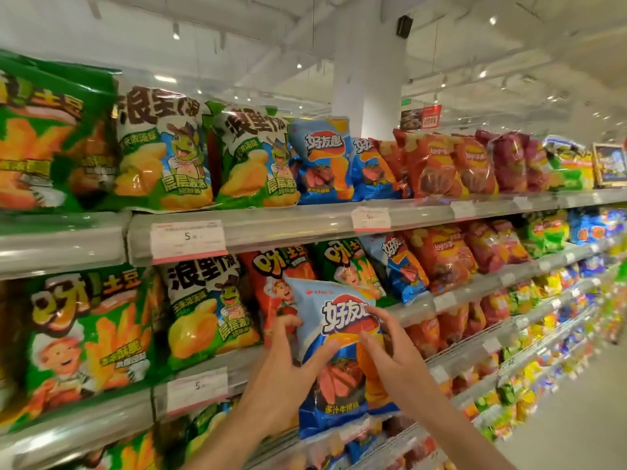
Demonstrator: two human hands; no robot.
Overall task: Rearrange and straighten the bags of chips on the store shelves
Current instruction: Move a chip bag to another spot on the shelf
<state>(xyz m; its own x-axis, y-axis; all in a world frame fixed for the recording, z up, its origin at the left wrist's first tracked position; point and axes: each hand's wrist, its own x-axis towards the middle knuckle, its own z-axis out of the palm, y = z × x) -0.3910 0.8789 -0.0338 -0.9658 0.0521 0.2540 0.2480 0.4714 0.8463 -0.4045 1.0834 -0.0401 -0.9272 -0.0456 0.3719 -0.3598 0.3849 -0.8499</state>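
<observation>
In a store aisle, I hold a glossy blue-and-white foil bag of chips (pixel 339 354) upright in front of the middle shelf (pixel 451 296), off its row and well forward of the shelf lip. My left hand (pixel 288 364) grips its left edge, thumb across the front; my right hand (pixel 390 351) pinches the right side, fingertips on the printed face. Two hands keep the slippery, air-filled pack square, so it can likely go back facing outward. It hangs before a red-orange bag with a cartoon chef (pixel 274 283) and a green bag of the same brand (pixel 349 266); matching blue bags (pixel 400 269) lean just to the right, probably its proper slot. The rows stand packed, leaving little room between neighbours; open space is in the aisle behind my wrists. A white price tag (pixel 196 390) juts from the rail below left.
</observation>
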